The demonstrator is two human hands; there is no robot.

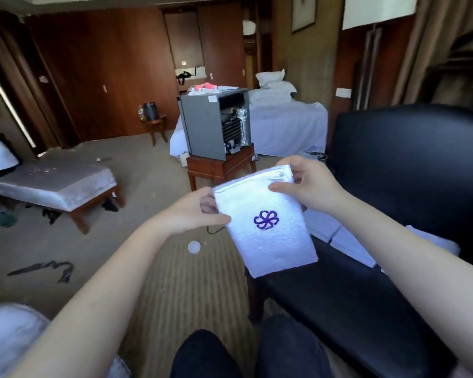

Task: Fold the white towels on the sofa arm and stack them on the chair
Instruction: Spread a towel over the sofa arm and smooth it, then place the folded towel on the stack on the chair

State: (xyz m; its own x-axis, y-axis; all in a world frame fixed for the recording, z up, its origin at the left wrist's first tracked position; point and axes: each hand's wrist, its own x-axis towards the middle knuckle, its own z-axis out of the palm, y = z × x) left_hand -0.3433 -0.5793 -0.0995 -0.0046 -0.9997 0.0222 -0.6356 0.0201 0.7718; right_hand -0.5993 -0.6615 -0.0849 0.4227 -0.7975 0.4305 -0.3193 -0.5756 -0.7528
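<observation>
White folded towel (pixel 265 227), purple logo up, held in the air over the black chair (pixel 393 148). Left hand (pixel 200 211) pinches its left edge, right hand (pixel 309 186) pinches the top-right corner. Folded towels (pixel 350 241) already on the seat. More white cloth (pixel 8 331) lower left, probably still to fold

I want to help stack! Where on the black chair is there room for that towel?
The black chair's seat is bare along its front, between the white towels lying on it and the person's knee. Toward the backrest it is crowded with those towels.
</observation>
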